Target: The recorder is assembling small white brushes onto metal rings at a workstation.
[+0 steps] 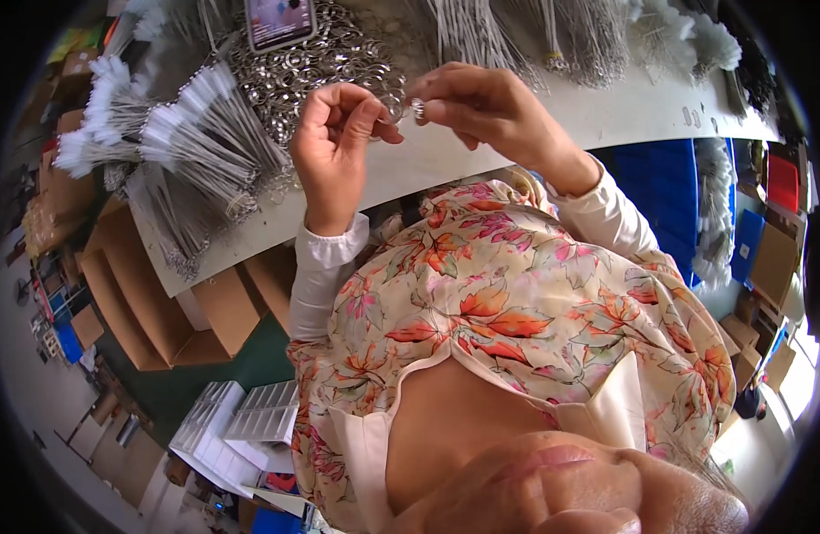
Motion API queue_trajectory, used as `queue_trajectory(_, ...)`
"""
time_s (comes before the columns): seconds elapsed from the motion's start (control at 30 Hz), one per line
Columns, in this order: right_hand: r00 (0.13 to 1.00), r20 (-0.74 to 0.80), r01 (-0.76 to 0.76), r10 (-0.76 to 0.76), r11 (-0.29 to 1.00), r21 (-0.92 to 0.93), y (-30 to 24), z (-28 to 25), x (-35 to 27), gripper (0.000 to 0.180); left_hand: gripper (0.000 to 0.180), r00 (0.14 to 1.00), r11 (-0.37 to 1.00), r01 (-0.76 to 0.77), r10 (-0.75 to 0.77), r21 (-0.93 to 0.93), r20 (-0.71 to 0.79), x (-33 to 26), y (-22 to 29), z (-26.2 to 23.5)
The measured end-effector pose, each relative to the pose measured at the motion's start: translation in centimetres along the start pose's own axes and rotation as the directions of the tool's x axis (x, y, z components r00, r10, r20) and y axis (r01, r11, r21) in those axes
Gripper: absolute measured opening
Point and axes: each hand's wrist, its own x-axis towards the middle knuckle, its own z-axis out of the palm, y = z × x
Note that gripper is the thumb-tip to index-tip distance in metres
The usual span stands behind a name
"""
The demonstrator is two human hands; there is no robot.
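Note:
Over the near edge of the white table (pixel 250 245), my left hand (pixel 339 147) is closed in a pinch on a thin metal ring (pixel 394 109). Close beside it my right hand (pixel 490 111) pinches a small, shiny, coil-like metal piece (pixel 417 109). Whether this piece touches the ring, I cannot tell. Behind my left hand spreads a heap of loose metal rings (pixel 352 58). Left of that heap lie bundles of thin wire brushes (pixel 201 142) with white bristle ends and looped metal ends.
A phone (pixel 281 22) lies on the ring heap. More wire bundles (pixel 472 40) and white-bristled brushes (pixel 668 40) line the table's far side. An open cardboard box (pixel 165 303) stands below the left edge, and a blue bin (pixel 654 196) below the right.

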Motion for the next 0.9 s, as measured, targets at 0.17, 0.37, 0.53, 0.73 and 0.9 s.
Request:
queue_trajectory(0.17,0.986,0.148,0.046,-0.077,0.979,0.199,-1.4,2.2,1.5,0.018,0.012,0.928,0.885,-0.257,0.338,0.389,-0.156,-0.8,1.5,-0.2)
queue_trajectory(0.37,0.732,0.028,0.646,-0.681,0.680,-0.347,-2.0,4.7,1.4,0.011,0.013,0.979,0.985,-0.167,0.159,-0.051,-0.129,-1.4,3.2,-1.4)
queue_trajectory(0.53,0.396,0.317,0.737,-0.862,0.092,-0.669,-2.5,4.0,2.9,0.023,0.016,0.999,0.948,0.001,0.015,-0.319,0.049,-1.6,5.2,-3.2)
queue_trajectory(0.73,0.409,0.426,0.757,-0.807,0.039,-0.652,-3.0,3.9,3.7,0.028,0.021,0.999,0.997,0.036,-0.034,-0.065,0.028,-2.2,6.8,-4.8)
queue_trajectory(0.9,0.374,0.414,0.815,-0.830,0.080,-0.574,-3.4,5.0,4.6,0.022,0.026,0.987,0.954,-0.105,0.134,0.280,-0.088,-3.0,7.8,-3.9)
